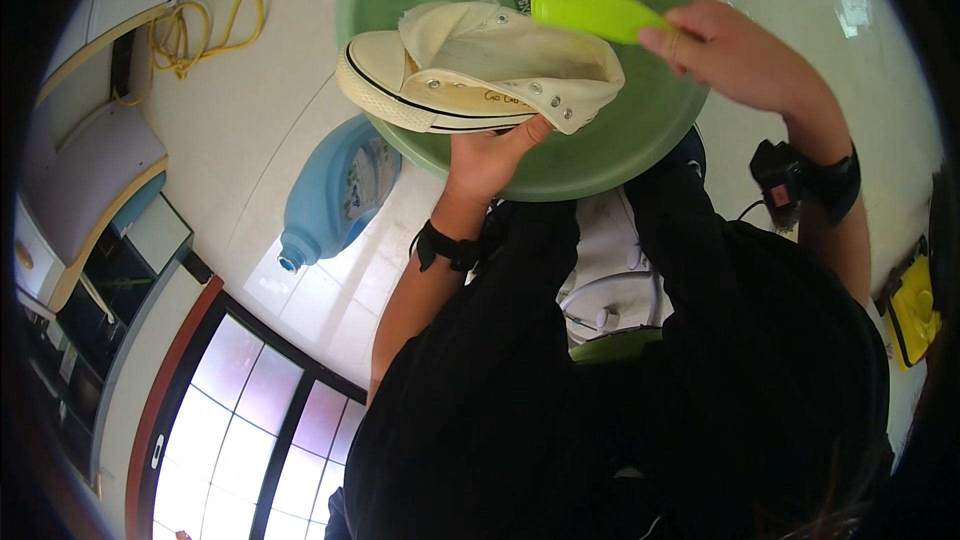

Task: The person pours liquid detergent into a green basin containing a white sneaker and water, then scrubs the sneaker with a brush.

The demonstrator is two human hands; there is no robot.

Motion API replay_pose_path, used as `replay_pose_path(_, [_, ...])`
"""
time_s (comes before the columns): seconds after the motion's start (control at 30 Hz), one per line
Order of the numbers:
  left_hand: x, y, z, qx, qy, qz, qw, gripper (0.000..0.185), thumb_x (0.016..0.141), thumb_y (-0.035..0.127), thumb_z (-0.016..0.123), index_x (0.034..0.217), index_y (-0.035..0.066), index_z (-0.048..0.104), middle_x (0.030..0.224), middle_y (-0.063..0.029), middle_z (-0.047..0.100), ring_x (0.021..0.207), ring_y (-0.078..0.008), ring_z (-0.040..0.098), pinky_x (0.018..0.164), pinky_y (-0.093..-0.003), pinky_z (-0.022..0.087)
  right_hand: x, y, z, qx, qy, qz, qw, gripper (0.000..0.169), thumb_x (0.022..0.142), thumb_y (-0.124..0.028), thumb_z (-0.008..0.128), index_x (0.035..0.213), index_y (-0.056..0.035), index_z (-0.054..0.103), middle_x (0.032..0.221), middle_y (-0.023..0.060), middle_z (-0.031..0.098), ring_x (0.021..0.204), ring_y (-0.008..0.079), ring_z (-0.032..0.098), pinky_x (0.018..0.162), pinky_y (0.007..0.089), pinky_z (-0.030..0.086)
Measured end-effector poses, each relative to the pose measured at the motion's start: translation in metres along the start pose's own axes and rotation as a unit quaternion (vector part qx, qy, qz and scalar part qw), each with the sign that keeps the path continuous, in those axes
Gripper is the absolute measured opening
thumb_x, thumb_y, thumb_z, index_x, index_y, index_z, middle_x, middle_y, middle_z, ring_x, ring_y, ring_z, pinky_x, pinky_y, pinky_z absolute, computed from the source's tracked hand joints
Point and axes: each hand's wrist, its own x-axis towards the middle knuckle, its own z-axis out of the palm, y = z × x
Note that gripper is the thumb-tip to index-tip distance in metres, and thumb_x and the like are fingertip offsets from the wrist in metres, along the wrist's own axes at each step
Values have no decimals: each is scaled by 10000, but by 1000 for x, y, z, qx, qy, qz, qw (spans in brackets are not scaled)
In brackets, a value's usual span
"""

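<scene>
My left hand (487, 161) grips a cream canvas high-top sneaker (375, 79) from below, near the heel end of its sole. The shoe has no laces in its metal eyelets, and its collar gapes wide. Its white rubber toe points left. My right hand (739, 52) holds a lime-green brush (596, 11) by the handle, with the head above the far side of the shoe's collar. The brush's bristles are hidden from view. Both hands work over a large green plastic basin (600, 172) that stands before my knees.
A blue plastic bottle (322, 180) without a cap lies on the tiled floor left of the basin. Farther left is a coiled yellow cord (180, 34). Cabinets (112, 157) line the left side, and a glazed door (240, 420) stands at lower left. Something yellow (911, 307) is at far right.
</scene>
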Motion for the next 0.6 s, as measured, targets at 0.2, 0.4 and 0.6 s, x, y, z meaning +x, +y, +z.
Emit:
replay_pose_path(0.2, [-1,-1,2,9,-14,-8,1000,489,824,43,801,1253,-35,579,1195,-114,655,1082,-206,628,947,-344,522,41,-30,30,81,160,-104,978,367,836,-362,745,900,-21,625,708,19,532,618,107,511,568,275,405])
replay_pose_path(0.4, [-5,-1,2,84,-31,-41,995,431,839,76,794,1219,-22,615,1161,-97,680,1057,-183,640,915,-328,529,62,-48,73,91,186,-95,974,453,699,-292,806,997,-15,606,736,73,574,624,184,558,594,324,450])
replay_pose_path(0.6, [-6,-3,2,107,-74,-54,990,389,849,112,793,1191,-3,649,1155,-86,696,1041,-182,654,906,-323,532,65,-51,90,76,220,-55,971,475,676,-276,787,988,16,580,799,157,659,719,284,662,680,366,518])
